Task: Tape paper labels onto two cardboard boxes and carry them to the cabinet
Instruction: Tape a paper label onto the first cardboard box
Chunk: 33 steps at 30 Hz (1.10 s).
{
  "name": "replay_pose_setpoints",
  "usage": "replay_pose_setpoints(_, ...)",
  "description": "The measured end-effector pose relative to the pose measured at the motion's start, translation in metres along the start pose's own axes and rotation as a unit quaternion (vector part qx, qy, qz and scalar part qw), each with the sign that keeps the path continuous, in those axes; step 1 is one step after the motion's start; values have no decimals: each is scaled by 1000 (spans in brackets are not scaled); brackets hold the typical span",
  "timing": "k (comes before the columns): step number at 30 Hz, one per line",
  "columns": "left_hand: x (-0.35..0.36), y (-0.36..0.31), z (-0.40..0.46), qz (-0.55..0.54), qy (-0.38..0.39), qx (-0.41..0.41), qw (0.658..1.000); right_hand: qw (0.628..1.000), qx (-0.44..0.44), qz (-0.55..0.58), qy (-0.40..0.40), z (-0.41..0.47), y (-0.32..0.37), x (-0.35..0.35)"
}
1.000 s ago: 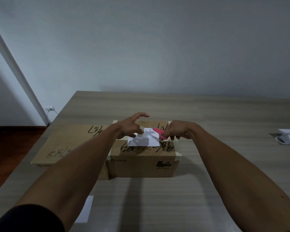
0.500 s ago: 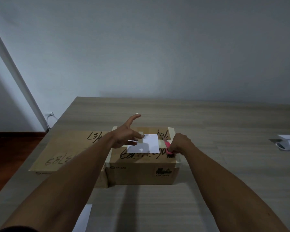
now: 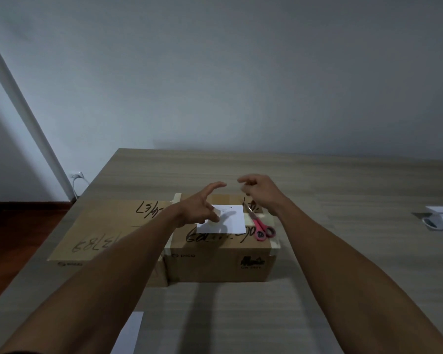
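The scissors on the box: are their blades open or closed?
Closed: the scissors lie flat, blades together in one thin line, pink handles side by side.

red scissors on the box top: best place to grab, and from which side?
Take the scissors by the red handle loops, coming from above on the near right. They lie flat on the box beside the paper label, loops toward the person, blades pointing away under the right hand.

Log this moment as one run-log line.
stage: taping label | left hand: pressing paper label on right box | right hand: raised, empty | scissors: on box top
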<state>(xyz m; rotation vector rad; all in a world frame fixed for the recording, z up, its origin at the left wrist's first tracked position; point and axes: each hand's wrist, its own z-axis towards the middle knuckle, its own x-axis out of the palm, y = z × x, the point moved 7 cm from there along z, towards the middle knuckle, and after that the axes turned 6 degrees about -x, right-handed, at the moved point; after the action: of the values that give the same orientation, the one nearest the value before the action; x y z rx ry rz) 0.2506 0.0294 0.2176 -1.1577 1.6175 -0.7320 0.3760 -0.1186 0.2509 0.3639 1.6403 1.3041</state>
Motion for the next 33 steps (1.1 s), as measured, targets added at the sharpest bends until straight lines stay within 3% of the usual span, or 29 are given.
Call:
replay_pose_setpoints(6, -1, -6, 0, 52, -7, 2, 999, 996, -72, 4, 60, 3, 31, 9)
replay_pose_setpoints(21, 0, -1, 6, 74, -11, -8, 997, 994, -95, -22, 57, 7, 34, 16)
replay_pose_setpoints(33, -4, 6, 11, -66, -23, -72, 995, 994, -96, -35, 33, 14, 34, 24)
